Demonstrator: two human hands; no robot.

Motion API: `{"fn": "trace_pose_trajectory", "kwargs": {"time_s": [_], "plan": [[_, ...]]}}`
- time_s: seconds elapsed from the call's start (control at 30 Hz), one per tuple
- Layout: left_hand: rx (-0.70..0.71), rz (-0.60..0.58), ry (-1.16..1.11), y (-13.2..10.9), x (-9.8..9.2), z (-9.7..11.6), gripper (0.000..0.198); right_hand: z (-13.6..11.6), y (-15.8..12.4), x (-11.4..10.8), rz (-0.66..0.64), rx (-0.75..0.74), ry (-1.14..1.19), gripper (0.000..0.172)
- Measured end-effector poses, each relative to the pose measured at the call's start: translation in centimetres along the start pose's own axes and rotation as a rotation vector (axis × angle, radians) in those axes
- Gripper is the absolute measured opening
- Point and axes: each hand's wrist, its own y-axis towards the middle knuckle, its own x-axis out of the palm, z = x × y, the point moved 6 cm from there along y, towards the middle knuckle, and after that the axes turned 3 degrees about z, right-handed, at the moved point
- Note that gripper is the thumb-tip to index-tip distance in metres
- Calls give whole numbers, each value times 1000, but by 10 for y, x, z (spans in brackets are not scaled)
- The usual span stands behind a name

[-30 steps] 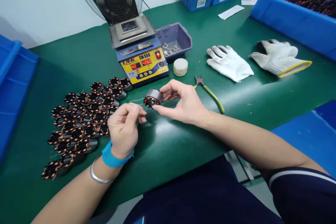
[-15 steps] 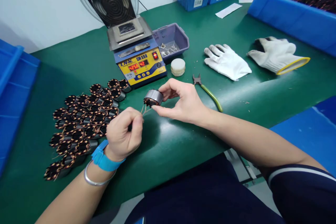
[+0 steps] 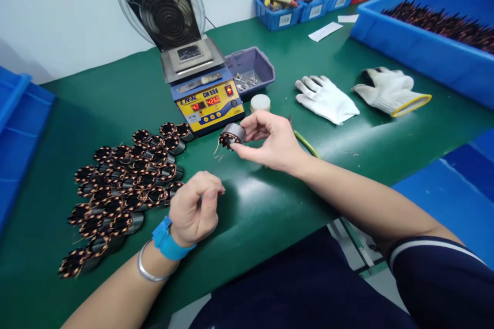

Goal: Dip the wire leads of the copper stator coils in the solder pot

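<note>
My right hand (image 3: pixel 272 141) grips a motor stator (image 3: pixel 234 133), a grey steel ring with copper windings, between thumb and fingers above the table. Its wound end tips toward the lower left, and thin copper lead wires (image 3: pixel 216 146) stick out from it. My left hand (image 3: pixel 198 208), with a blue wrist strap and a silver bangle, is below and left of the stator, apart from it. Its fingers are curled in, and nothing shows in them. Left of that hand, many similar stators (image 3: pixel 131 221) stand in rows on the green table (image 3: pixel 247 226).
A solder pot (image 3: pixel 210 108) with lit displays stands behind the stator, beside a grey-purple bin (image 3: pixel 266 64) and a round white tin (image 3: pixel 260 103). Green-handled cutters (image 3: pixel 305 144), two white gloves (image 3: pixel 328 100) and a big blue crate (image 3: pixel 409 28) of copper-coloured parts are at the right.
My left hand has let go of the lead wires and moved down, away from the stator. The stator has turned a little in my right hand. The camera view has shifted slightly.
</note>
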Motion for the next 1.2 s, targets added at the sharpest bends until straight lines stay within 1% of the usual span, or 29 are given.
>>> {"fn": "trace_pose_trajectory", "kwargs": {"time_s": [0.07, 0.13, 0.23, 0.27, 0.33, 0.4, 0.5, 0.57, 0.6, 0.67, 0.73, 0.83, 0.9, 0.97, 1.1, 1.2], "plan": [[5, -69, -30, -3, 6, 0, 14, -4, 19, -4, 11, -42, -67, 27], [-23, -160, -13, -5, 15, -5, 10, -14, 47, -7, 12, -125, -187, 24], [-109, -292, 42, -8, 26, -16, 2, -36, 103, -4, 8, -254, -432, 22], [-146, -334, 50, -10, 29, -20, 3, -42, 123, -1, 1, -290, -516, 23], [-216, -396, 47, -13, 33, -28, 8, -54, 161, 10, -29, -361, -679, 24], [-262, -422, 33, -15, 34, -33, 11, -61, 192, 25, -74, -427, -841, 26], [-301, -427, 21, -16, 33, -37, 13, -64, 224, 50, -138, -490, -1013, 29], [-322, -421, 19, -15, 33, -40, 13, -62, 235, 66, -173, -499, -1059, 35], [-332, -415, 16, -15, 32, -41, 12, -60, 239, 72, -188, -498, -1070, 40], [-348, -407, 7, -14, 32, -43, 12, -57, 244, 84, -212, -503, -1092, 53], [-356, -403, 1, -14, 32, -44, 12, -52, 247, 92, -227, -516, -1106, 58], [-354, -401, -1, -14, 32, -44, 11, -43, 252, 99, -249, -533, -1064, 52], [-350, -399, -4, -14, 32, -44, 11, -36, 258, 100, -247, -555, -983, 45], [-349, -399, -4, -14, 32, -43, 12, -29, 267, 99, -228, -567, -877, 43], [-357, -405, -5, -14, 33, -44, 12, -17, 281, 98, -208, -579, -707, 52], [-362, -407, -9, -14, 33, -44, 12, -19, 279, 100, -216, -658, -734, 55]]}}
